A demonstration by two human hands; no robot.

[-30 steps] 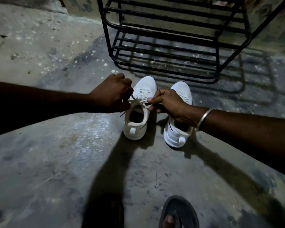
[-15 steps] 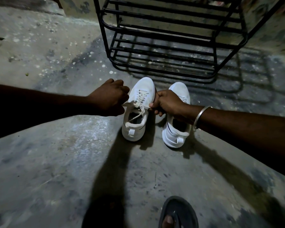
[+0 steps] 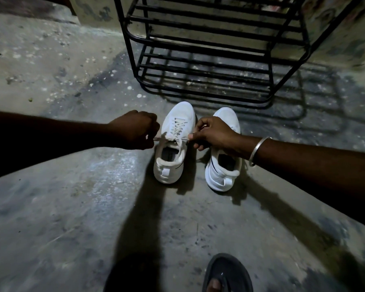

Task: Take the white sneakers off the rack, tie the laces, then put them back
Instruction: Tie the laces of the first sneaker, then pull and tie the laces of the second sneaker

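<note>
Two white sneakers stand side by side on the concrete floor, toes toward the rack. The left sneaker [image 3: 178, 123] has its laces [image 3: 173, 139] pulled out sideways across the tongue. My left hand [image 3: 135, 130] is closed on the lace end at the shoe's left side. My right hand [image 3: 214, 133] pinches the other lace end at the shoe's right side. It hangs over the right sneaker [image 3: 223, 167] and hides that shoe's laces. Just beyond the toes stands the black metal shoe rack [image 3: 198, 60], and nothing rests on the shelves I can see.
My foot in a dark sandal [image 3: 226, 272] shows at the bottom edge. A stained wall [image 3: 341, 32] runs behind and to the right of the rack. Speckled, dusty concrete floor [image 3: 61, 207] spreads to the left and in front of the shoes. Dark arm shadows cross it.
Both hands have drawn apart sideways, pulling the left sneaker's laces tight across the tongue. The sneakers stay where they were.
</note>
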